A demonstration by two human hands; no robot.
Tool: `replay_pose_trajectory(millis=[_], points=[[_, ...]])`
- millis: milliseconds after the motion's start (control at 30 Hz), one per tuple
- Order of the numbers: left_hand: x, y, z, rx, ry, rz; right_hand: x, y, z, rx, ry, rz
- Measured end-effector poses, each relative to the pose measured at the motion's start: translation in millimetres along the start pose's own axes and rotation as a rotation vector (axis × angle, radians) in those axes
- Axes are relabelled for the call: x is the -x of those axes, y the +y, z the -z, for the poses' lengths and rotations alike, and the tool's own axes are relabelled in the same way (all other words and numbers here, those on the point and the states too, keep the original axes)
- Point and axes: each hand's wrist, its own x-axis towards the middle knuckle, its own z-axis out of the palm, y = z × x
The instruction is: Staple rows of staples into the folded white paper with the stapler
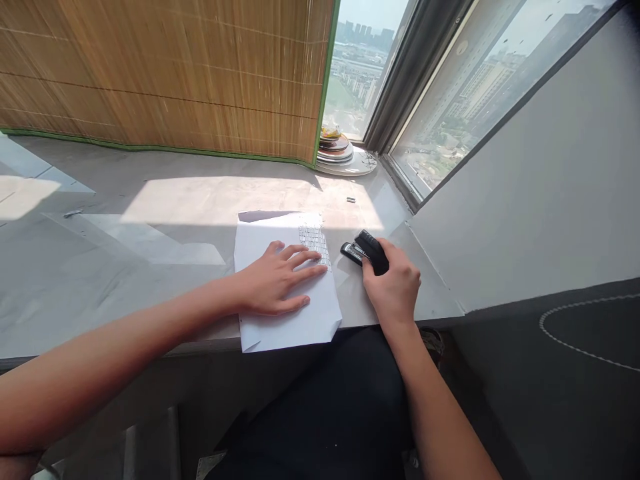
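Paper [263, 240], white and folded over at some corners, lies flat on a pale sill [165, 287], its near edge jutting a little past the sill's front. On its upper right part we find a dense block of metal staples [311, 237] set in rows. Our left hand [270, 283] rests palm down on the paper, fingers spread and gripping nothing, some fingertips at the staples. Just right of the paper, our right hand [397, 283] is wrapped around a black stapler [376, 253], whose upper arm and base stand apart at the end facing the paper. Beyond the paper, to its right, two short silvery strips [351, 200] lie on the sunlit sill. Farther beyond are stacked plates [340, 160] before a window [350, 80] overlooking a city, and, behind and left of the paper, a hanging bamboo blind [175, 80] edged in green. Below the paper, we notice a dark-clothed leg [350, 400].
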Motion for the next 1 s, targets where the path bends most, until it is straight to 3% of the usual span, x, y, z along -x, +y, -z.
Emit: replay_pose_trajectory(millis=[100, 200, 267, 367, 433, 500, 600, 867, 1000], points=[[0, -5, 10.2, 0.151, 0.122, 0.045, -2, -5, 8, -0.015, 0.059, -0.024], [-1, -20, 19.2, 0.373, 0.491, 0.17, -2, -35, 18, -0.132, 0.101, -0.029], [0, -36, 22.0, 0.587, 0.76, 0.284, 2, -69, 15, -0.257, -0.024, -0.029], [5, -63, 25.2, 1.125, 1.057, 0.461, 12, -120, -8, -0.385, -0.341, 0.036], [12, -79, 29.5, 1.455, 1.172, 0.523, 18, -145, -31, -0.368, -0.451, 0.078], [21, -93, 35.0, 1.624, 1.231, 0.499, 20, -155, -47, -0.327, -0.508, 0.117], [32, -103, 40.9, 1.706, 1.288, 0.442, 14, -146, -51, -0.261, -0.546, 0.148], [30, -104, 39.3, 1.721, 1.28, 0.443, -13, -50, -13, -0.2, -0.473, 0.04], [30, -108, 38.1, 1.677, 1.34, 0.447, -30, -29, 0, -0.235, -0.478, -0.028]])
